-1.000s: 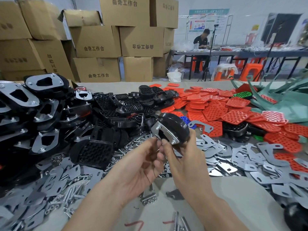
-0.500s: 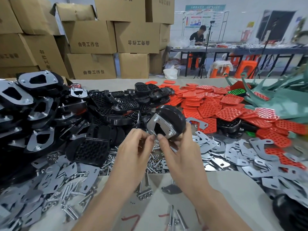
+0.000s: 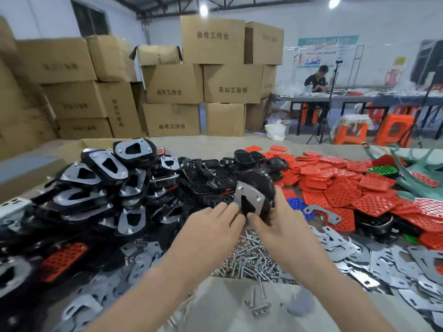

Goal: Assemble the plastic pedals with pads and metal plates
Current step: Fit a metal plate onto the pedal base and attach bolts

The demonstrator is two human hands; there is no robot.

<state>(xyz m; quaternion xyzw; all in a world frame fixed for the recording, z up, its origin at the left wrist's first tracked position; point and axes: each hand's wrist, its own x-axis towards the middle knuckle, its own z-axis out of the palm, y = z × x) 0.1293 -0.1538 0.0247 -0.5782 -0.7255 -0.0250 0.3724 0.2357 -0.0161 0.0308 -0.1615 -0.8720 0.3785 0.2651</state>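
Clutter rings the work on every side. Both hands hold one black pedal (image 3: 260, 182) above the table (image 3: 215, 142), tilted, with its metal plate (image 3: 248, 196) facing the camera. The right hand (image 3: 278, 226) grips the pedal from below and from the right, thumb on the underside. The left hand (image 3: 214, 224) has bent fingers, tips pinched against the plate's lower left edge (what lies under those tips is hidden). The two hands cover the pedal's lower rim.

Just beneath the wrists lies a heap of bolts (image 3: 249, 259). To the left rises a pile of finished pedals (image 3: 103, 178), plates up, and behind the held pedal sit bare black pedals (image 3: 215, 178). Red pads (image 3: 335, 188) spread to the right, loose plates (image 3: 383, 262) nearer the camera, and teal plastic parts (image 3: 422, 180) at the far right edge. Cardboard boxes (image 3: 172, 85) are stacked along the wall. Further back a person (image 3: 316, 80) sits at a long table (image 3: 359, 99), with a tripod (image 3: 323, 125) and orange stools (image 3: 393, 128) in front of it.

Counts: one pedal in hand, one plate on it, two nuts showing on that plate. One blue pad (image 3: 297, 203), one green pad (image 3: 383, 170), one bent bracket (image 3: 323, 213) lying on the red pads. Two orange stools stand clear in front. Boxes number more than a dozen. Red pads, loose plates and bolts are too many to count.
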